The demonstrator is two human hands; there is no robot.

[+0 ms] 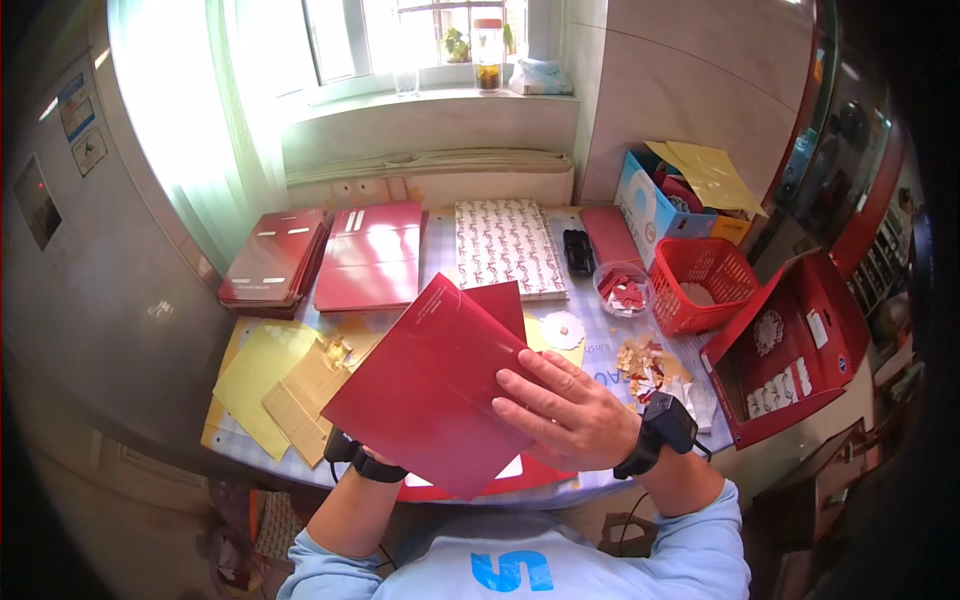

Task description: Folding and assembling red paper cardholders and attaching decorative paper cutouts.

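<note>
A dark red card sheet (430, 380), seemingly folded or doubled with a second red piece (497, 305) behind its far edge, is tilted up above the near side of the table. My right hand (560, 405) lies on its right part, fingers stretched out flat on the surface; the thumb is not visible. Beneath the sheet's lower left edge goes my left hand (375, 462), of which only the wrist and a bit of the base show; its fingers are hidden. Under the sheet, another red piece with white patches (505, 475) lies at the table's near edge.
Stacks of red folders (270, 260) (368, 255) and a patterned white box (508, 245) stand at the back. To the right are a tub of scraps (622, 290), a red basket (700, 270), paper shreds (645, 365) and an open red box (790, 350). Yellow sheets (265, 365) lie left.
</note>
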